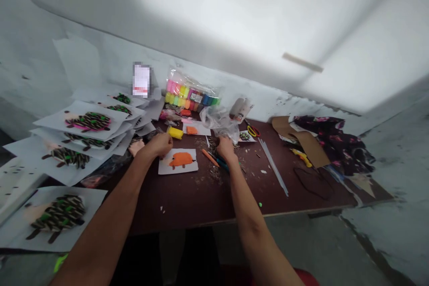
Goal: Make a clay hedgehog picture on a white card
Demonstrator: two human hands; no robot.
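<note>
My left hand point(160, 145) rests in a loose fist at the upper left corner of a white card point(177, 161) bearing an orange clay hedgehog shape. A yellow clay roll point(175, 132) lies just beyond that hand. My right hand point(226, 149) is curled down among scattered seed husks point(209, 172) on the dark brown table point(187, 201). An orange-handled tool point(210, 157) lies just left of it, and a blue-green tool point(223, 164) runs under its fingers. Whatever either palm might hold is hidden.
Several paper sheets with seed-covered hedgehogs point(67, 156) pile up at the left. Behind my hands are a bag of coloured clay point(191, 91), crumpled clear plastic point(217, 123) and yellow-handled scissors point(254, 131). A metal ruler point(273, 165), cardboard point(301, 140) and dark floral cloth point(331, 143) lie right.
</note>
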